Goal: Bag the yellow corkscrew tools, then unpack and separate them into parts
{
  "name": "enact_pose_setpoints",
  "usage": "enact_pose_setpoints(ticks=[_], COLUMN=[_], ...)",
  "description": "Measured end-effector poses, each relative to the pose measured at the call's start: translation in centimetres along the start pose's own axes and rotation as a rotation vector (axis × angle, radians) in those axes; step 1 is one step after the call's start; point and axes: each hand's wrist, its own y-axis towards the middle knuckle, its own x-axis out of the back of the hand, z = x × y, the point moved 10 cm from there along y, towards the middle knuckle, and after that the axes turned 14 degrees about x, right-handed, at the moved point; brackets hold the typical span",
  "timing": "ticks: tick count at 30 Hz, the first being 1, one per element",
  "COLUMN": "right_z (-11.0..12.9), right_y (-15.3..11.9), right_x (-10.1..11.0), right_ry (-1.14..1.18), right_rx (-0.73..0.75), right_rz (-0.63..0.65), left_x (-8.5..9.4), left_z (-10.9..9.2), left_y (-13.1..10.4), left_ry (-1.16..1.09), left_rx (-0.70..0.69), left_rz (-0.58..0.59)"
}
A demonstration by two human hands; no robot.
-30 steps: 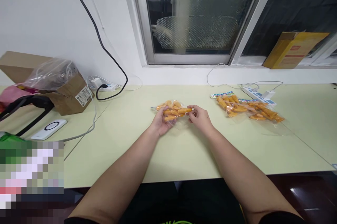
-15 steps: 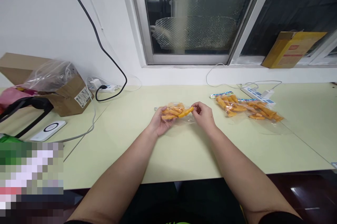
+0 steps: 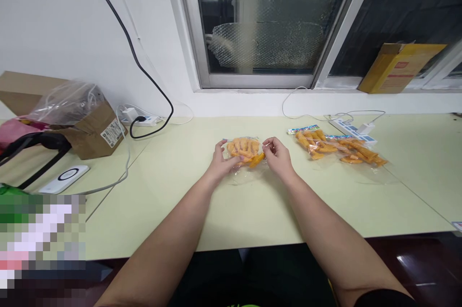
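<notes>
A cardboard box (image 3: 90, 131) stands at the left end of the table (image 3: 162, 220); clear plastic film (image 3: 70, 100) fills its open top, and what lies beneath is obscured. A pixelated block masks the lower-left corner. Centrally, a clear bag (image 3: 243, 178) containing orange pieces (image 3: 245, 145) is at the table, between the hands. The left hand (image 3: 221, 160) grasps its left side, thumb across the front. A brighter orange piece (image 3: 257, 160) lies at the bag's right side; whether it sits inside or outside the film is hard to confirm. The right hand (image 3: 277, 155) has its fingertips beside that piece; whether they grip it, the film or neither cannot be determined. Farther right, two header-topped bags (image 3: 303, 129) of similar pieces lie together, partly overlapping, their transparent lower edges indistinct.
</notes>
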Motion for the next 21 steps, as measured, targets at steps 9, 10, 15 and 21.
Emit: enact_pose_setpoints(ticks=[9, 10, 15, 21], right_z=[0.5, 0.9, 2.5, 1.9], right_y=[-0.9, -1.1, -1.5, -0.6], right_x=[-3.3, -3.8, -4.3, -1.9], right_ry=[0.024, 0.039, -0.007, -0.145], right_rx=[0.004, 0.026, 0.091, 0.048], right_rz=[0.262, 0.302, 0.377, 0.234], left_x=[-3.7, -4.0, -4.0, -4.4], left_z=[-3.1, -3.1, -3.5, -3.6], left_y=[-3.3, -3.4, -3.1, -3.4], left_ry=[0.815, 0.838, 0.893, 0.889], left_rx=[-0.567, -0.58, -0.591, -0.65], left_rz=[-0.142, -0.151, -0.204, -0.004])
